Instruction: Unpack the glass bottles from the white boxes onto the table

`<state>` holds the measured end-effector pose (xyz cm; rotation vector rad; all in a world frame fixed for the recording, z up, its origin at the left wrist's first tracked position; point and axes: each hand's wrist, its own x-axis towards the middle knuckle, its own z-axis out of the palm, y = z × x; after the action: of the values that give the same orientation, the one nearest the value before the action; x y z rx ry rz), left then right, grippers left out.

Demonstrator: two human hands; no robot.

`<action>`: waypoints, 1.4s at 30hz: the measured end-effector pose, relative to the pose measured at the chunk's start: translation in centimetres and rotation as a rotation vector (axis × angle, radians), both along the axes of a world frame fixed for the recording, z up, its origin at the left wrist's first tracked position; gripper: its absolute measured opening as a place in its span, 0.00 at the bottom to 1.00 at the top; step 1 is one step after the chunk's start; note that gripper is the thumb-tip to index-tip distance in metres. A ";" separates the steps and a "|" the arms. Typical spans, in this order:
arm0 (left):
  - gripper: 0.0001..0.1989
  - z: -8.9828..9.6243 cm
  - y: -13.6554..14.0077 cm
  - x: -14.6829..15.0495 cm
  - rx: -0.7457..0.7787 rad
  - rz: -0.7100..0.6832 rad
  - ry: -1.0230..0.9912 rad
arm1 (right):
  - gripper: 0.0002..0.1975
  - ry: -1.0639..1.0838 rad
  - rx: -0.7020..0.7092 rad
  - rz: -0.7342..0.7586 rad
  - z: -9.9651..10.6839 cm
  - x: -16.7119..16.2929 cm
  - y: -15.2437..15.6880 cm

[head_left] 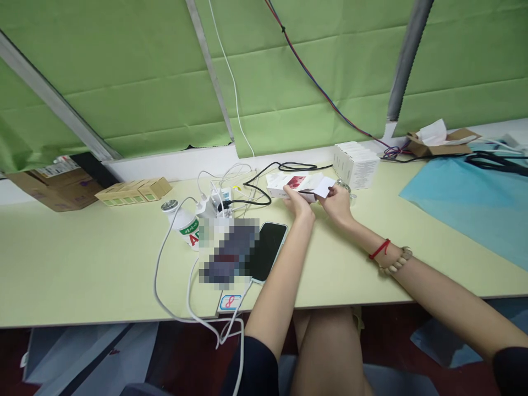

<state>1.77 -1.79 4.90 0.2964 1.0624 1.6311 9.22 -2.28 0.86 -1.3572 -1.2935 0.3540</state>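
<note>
My left hand is wrapped around the near side of a small white box with a red picture on its top, held at the back of the table. At the box's right end, my right hand pinches a white flap that stands out at an angle. Whether this flap belongs to the box or is a loose card, I cannot tell. Behind my right fingers a round, shiny clear item shows in part. A row of white boxes stands just beyond, upright and side by side.
Left of my forearm lie a black-screened phone, a white bottle and a power strip with tangled cables. Brown boxes and a cardboard carton stand at the back left. Blue sheeting covers the right side.
</note>
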 end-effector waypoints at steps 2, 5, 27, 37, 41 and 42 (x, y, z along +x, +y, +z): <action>0.16 0.0 0.1 -0.2 0.000 0.006 -0.016 | 0.14 0.038 0.001 -0.010 0.1 0.1 -0.1; 0.17 -0.1 0.2 -0.2 -0.005 -0.010 -0.052 | 0.11 0.023 -0.025 -0.058 0.4 0.1 -0.4; 0.16 -0.7 -0.5 0.6 -0.035 -0.149 0.016 | 0.05 -0.121 -0.057 -0.054 0.8 0.6 -0.6; 0.14 -1.8 0.5 1.4 0.048 -0.205 -0.029 | 0.07 -0.076 -0.011 -0.071 0.6 0.6 -0.6; 0.14 -2.1 0.8 1.6 0.020 -0.189 -0.054 | 0.08 -0.063 -0.021 -0.081 0.3 0.6 -0.5; 0.14 -2.0 0.8 1.5 0.011 -0.186 -0.058 | 0.08 -0.070 -0.023 -0.086 0.3 0.6 -0.5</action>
<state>3.31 -0.95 2.87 0.3434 0.9537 1.4711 9.81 -2.81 1.20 -1.4504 -1.2869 0.2649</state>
